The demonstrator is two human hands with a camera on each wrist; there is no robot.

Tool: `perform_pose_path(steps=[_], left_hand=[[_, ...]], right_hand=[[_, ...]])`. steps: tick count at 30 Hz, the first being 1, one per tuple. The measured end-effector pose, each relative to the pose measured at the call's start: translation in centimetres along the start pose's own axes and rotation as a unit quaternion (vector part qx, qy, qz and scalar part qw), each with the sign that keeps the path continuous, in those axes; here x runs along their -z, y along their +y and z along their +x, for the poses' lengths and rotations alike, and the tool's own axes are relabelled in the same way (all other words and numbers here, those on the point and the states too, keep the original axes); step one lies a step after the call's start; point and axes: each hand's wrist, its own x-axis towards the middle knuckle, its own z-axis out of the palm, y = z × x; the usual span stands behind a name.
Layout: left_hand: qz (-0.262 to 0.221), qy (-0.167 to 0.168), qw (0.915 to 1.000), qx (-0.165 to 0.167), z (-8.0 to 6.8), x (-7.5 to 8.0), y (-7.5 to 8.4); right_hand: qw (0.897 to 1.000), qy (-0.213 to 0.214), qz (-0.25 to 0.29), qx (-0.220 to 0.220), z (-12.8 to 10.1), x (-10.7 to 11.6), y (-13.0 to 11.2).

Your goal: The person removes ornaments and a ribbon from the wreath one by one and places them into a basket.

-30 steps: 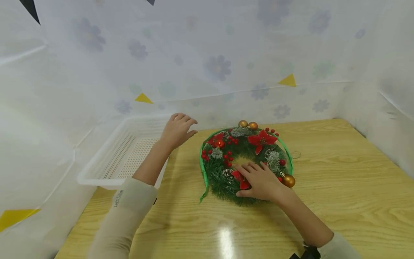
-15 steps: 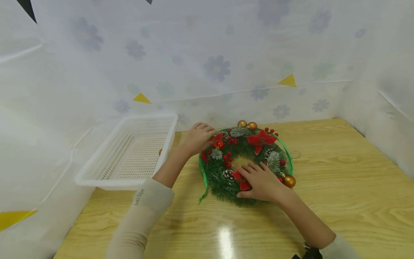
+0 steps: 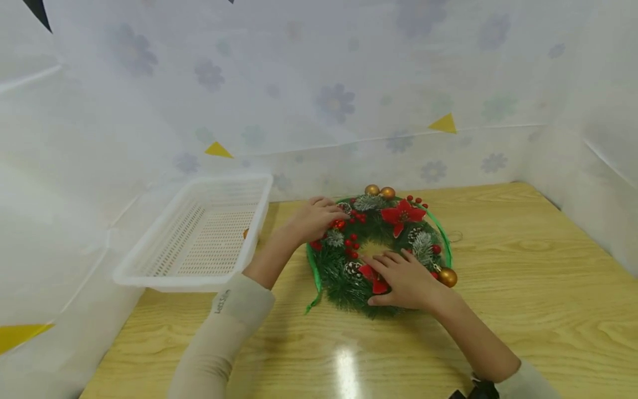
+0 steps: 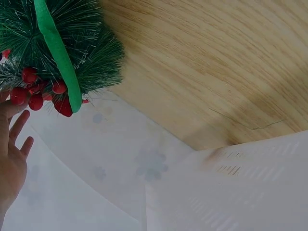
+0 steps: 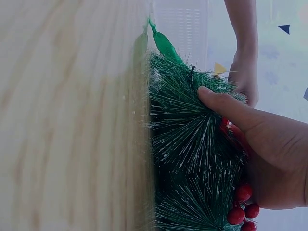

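A green Christmas wreath [image 3: 344, 293] lies on the table, with red poinsettias [image 3: 402, 215], red berries, pine cones and gold balls [image 3: 447, 277]. A green ribbon [image 3: 313, 265] runs along its outer edge. My left hand [image 3: 314, 219] touches its upper left side by a red ball [image 3: 339, 224], partly covering a flower there. In the left wrist view its fingers look extended beside the berries [image 4: 36, 101]. My right hand [image 3: 406, 281] rests spread on the front right part, over a red flower [image 3: 375, 280]. The right wrist view shows its thumb lying across the needles [image 5: 192, 144].
A white perforated plastic basket [image 3: 169, 285] stands at the left, with a small orange thing [image 3: 246, 233] partly visible inside. A thin loop [image 3: 456, 237] sticks out right of the wreath. A flower-printed sheet [image 3: 299, 83] encloses the back and sides of the wooden table [image 3: 528, 288].
My left hand has come from above the basket's right edge over to the wreath's upper left and now touches it. My right hand has stayed on the wreath.
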Motion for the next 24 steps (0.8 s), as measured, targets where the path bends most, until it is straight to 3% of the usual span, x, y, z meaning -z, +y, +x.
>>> perform_pose_path(steps=[4,8,15,20,24], left_hand=[[0.014,-0.032,0.9994,0.002,0.17,-0.34,0.31],[0.009,-0.037,0.9993,0.001,0.21,-0.70,0.53],[-0.024,0.007,0.9997,-0.006,0.14,-0.98,0.39],[-0.008,0.052,0.9985,-0.017,-0.02,-0.98,-0.06],[0.001,0.059,0.9982,-0.009,-0.16,-0.80,-0.29]], right_hand=[[1.000,-0.002,0.001,-0.002,0.03,0.09,-0.08],[1.000,-0.005,0.000,-0.003,0.07,0.01,-0.06],[1.000,-0.005,0.000,-0.007,0.17,-0.13,-0.09],[1.000,-0.005,0.000,-0.009,0.13,-0.05,-0.14],[1.000,-0.003,0.001,-0.007,0.10,-0.02,-0.15]])
